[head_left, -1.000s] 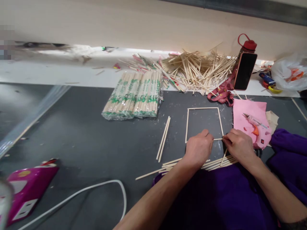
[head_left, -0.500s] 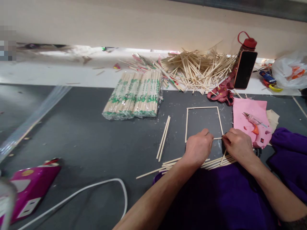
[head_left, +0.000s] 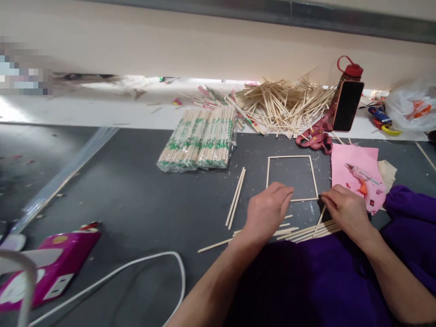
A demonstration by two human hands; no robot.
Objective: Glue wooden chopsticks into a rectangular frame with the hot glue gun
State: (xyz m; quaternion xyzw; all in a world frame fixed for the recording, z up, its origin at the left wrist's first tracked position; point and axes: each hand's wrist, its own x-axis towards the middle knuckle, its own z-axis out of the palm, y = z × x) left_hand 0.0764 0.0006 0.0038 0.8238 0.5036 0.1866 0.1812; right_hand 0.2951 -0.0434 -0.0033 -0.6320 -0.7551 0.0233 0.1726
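Observation:
A square frame of thin wooden chopsticks [head_left: 289, 156] lies flat on the grey table. My right hand [head_left: 347, 206] pinches at its near right corner, thumb and forefinger together. My left hand [head_left: 267, 209] covers the near left corner, its fingers pressed together above the near side; whatever is under them is hidden. Below the hands, several loose chopsticks [head_left: 289, 234] lie in a row along the purple cloth [head_left: 306, 272]. One slanting chopstick [head_left: 319, 221] runs from under my right hand across that row. Two more chopsticks [head_left: 235, 197] rest left of the frame.
Wrapped chopstick packs [head_left: 199, 138] lie behind, near a large chopstick heap [head_left: 286, 106]. At right are a phone [head_left: 348, 106] leaning on a red-capped bottle [head_left: 352, 70] and a glue gun [head_left: 366, 184] on pink paper [head_left: 354, 156]. A white cable [head_left: 136, 261] and magenta box [head_left: 68, 259] are at left.
My left hand has moved a little left along the near side, baring more of that stick. My right hand stays by the near right corner. The view has shifted slightly.

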